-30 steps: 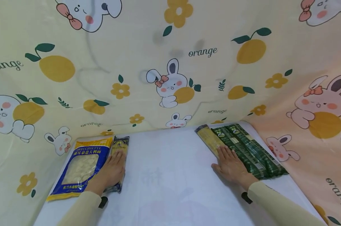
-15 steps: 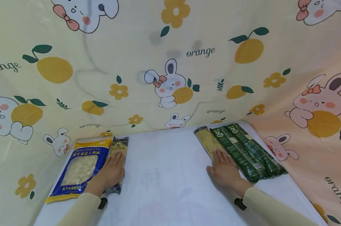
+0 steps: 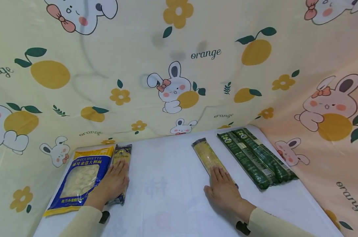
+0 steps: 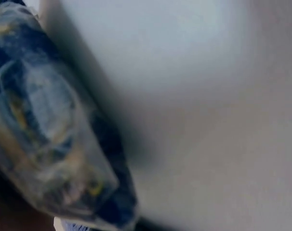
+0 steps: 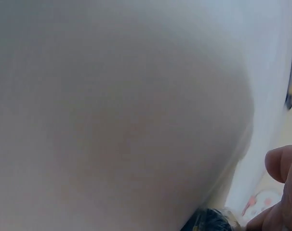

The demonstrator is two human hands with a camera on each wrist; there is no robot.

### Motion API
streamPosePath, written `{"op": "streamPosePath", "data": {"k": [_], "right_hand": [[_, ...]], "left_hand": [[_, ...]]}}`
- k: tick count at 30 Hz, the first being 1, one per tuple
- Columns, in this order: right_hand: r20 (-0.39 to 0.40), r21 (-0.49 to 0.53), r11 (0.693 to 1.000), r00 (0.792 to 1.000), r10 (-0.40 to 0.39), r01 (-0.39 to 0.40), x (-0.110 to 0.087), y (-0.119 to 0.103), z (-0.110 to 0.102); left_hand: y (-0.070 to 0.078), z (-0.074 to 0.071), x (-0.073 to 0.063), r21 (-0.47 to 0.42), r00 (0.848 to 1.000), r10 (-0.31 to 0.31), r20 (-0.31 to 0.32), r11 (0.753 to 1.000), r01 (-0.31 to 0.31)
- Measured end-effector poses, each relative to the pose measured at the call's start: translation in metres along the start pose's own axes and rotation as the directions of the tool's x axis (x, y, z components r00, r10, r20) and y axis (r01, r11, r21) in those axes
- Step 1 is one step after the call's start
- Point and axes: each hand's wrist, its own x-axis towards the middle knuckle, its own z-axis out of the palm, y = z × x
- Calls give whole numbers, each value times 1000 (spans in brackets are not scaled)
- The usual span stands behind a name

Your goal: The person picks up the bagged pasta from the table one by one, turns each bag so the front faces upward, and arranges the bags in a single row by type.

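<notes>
In the head view my left hand rests, fingers straight, on a narrow dark-blue and gold pasta packet. Its crinkled clear and blue end fills the left side of the left wrist view. Right beside that packet lies a large blue and yellow bag of orecchiette. My right hand lies flat over the near part of a slim packet of long yellow pasta, fingers extended and thumb out to the side. In the right wrist view, part of this hand shows at the lower right, near the packet's dark end.
Two long dark-green packets lie side by side along the right of the white table. A cream cloth printed with rabbits and oranges hangs behind the table and along its sides.
My right hand has slid the yellow pasta packet left and toward me, opening a gap from the green packets. My left hand stays on its packet. The head view has shifted slightly.
</notes>
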Motion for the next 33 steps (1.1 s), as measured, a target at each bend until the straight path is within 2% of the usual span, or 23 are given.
{"op": "streamPosePath", "data": {"k": [9, 15, 20, 24, 28, 33], "right_hand": [[18, 16, 998, 997, -69, 69, -16, -42, 12], [19, 17, 990, 990, -137, 137, -28, -69, 21], [22, -11, 982, 982, -186, 186, -34, -89, 28], [20, 13, 980, 979, -200, 200, -37, -104, 30], [12, 44, 976, 977, -213, 212, -39, -112, 31], [8, 79, 963, 966, -260, 259, -41, -109, 30]], "left_hand": [[6, -6, 0, -70, 999, -43, 11, 997, 44], [13, -7, 1, -57, 996, -83, 14, 995, 83], [28, -11, 9, -21, 990, -138, -12, 990, 137], [48, -18, 24, 2, 991, -135, -20, 991, 135], [78, -20, 47, 33, 995, -95, -29, 995, 96], [120, -8, 74, 48, 993, -5, -121, 999, 11]]}}
